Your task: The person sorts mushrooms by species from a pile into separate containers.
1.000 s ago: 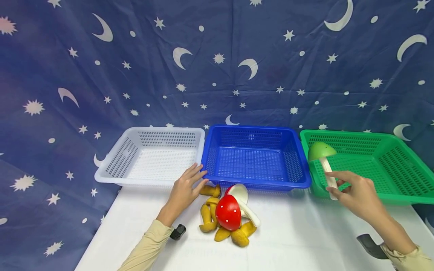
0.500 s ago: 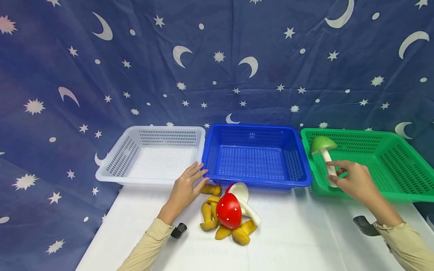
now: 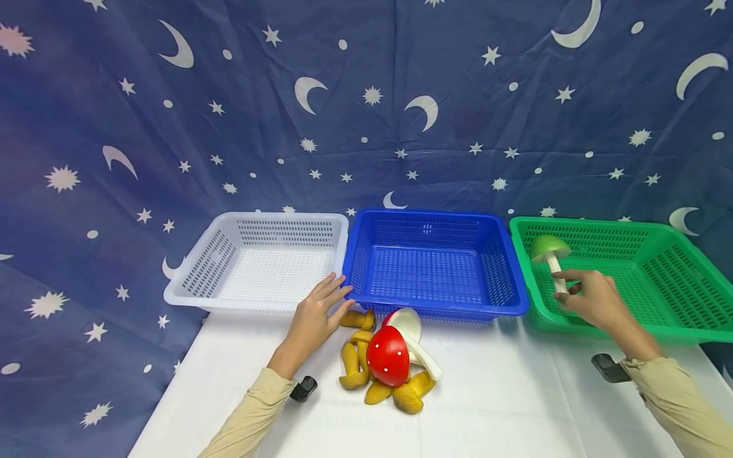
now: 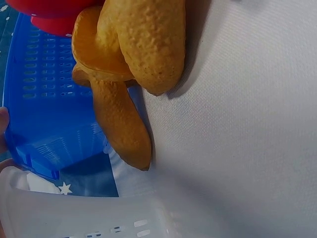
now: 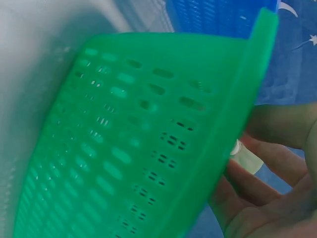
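Backdrop of dark blue cloth printed with white stars and moons (image 3: 366,114); white-covered table (image 3: 504,407) in front, carrying three perforated plastic baskets side by side. Right hand (image 3: 592,298) over the near left part of the green plastic basket (image 3: 658,280), fingers curled round the white stem of a toy mushroom with a green cap (image 3: 548,248), cap uppermost, inside the basket's outline, not yet let go; whether resting on the basket floor cannot be told. Wrist view: pale stem end (image 5: 246,157) between fingers just behind the green rim. Left hand (image 3: 314,321) flat and relaxed on the table, fingertips at the junction of the white plastic basket (image 3: 258,267) and the blue plastic basket (image 3: 435,267), holding nothing. Just beside it, a heap on the table: red toy mushroom with white dots (image 3: 388,356), white stem out to the right, amid several yellow-brown lumpy toy pieces (image 3: 350,359). Judged progress: early. Green item nearly placed; white and blue baskets without contents; red mushroom and yellow pieces left.
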A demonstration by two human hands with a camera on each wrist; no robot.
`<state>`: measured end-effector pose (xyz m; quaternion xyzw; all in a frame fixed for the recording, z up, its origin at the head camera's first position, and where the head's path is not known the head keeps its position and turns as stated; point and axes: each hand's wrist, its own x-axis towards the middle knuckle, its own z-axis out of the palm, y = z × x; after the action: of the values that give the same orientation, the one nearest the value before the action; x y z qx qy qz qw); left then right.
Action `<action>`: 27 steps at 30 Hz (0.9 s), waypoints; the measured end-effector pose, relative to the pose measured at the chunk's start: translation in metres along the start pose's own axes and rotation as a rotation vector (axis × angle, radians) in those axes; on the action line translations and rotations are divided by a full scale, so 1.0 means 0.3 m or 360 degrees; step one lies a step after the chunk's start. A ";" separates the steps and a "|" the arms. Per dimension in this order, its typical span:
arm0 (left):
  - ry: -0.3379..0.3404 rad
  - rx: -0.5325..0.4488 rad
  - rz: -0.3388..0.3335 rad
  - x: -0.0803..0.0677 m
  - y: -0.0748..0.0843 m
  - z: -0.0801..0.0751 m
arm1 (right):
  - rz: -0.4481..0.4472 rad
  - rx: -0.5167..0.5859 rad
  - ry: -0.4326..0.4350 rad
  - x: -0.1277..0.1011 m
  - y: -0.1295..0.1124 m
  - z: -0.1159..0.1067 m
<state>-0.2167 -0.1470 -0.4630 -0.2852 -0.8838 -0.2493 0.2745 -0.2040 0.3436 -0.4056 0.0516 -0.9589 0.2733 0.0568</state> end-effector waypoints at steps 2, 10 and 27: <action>0.0001 0.0000 0.0004 0.000 0.000 0.000 | 0.0015 0.0010 -0.0051 0.011 0.009 0.008; -0.0004 -0.0003 0.0001 0.001 0.000 0.001 | 0.0048 0.0031 -0.0230 0.046 0.039 0.034; -0.0010 0.0009 -0.0015 -0.003 0.004 -0.001 | 0.0138 -0.0040 -0.0557 0.105 0.069 0.051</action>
<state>-0.2151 -0.1467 -0.4630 -0.2811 -0.8867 -0.2470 0.2716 -0.2392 0.3509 -0.4250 0.0563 -0.9587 0.2504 -0.1222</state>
